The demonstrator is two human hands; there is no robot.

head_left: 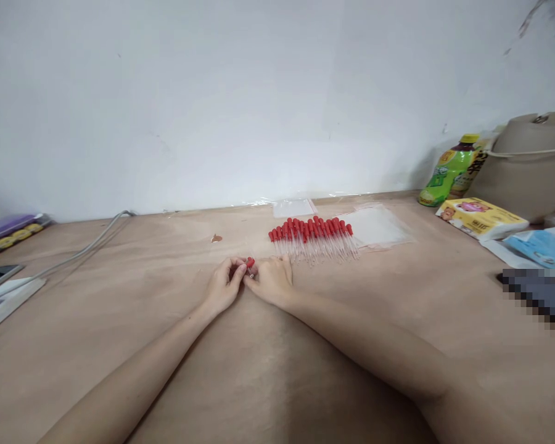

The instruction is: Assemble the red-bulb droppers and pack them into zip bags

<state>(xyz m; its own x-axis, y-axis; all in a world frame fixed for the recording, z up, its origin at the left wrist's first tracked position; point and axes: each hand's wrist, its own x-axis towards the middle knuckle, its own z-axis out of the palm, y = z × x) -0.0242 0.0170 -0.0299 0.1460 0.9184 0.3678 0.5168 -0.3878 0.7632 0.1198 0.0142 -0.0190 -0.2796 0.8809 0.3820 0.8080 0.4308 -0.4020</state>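
My left hand [224,285] is closed in a pinch around a red rubber dropper bulb [250,263]. Right against it, my right hand [272,280] has its fingers curled and pressed together. A small whitish ring-like end [251,275], which looks like the mouth of a dropper tube, shows between the two hands; the rest of it is hidden by the fingers. Just beyond my right hand lies a row of several droppers [312,237], with red bulbs toward the wall and clear thin tubes toward me.
Clear plastic bags [379,225] lie behind the droppers. A brown scrap [216,238] is at left. Along the right stand a green drink bottle [446,172], yellow tissue pack [481,217], beige bucket [527,166] and blue packet [543,246]. A grey cable [95,240] crosses the left.
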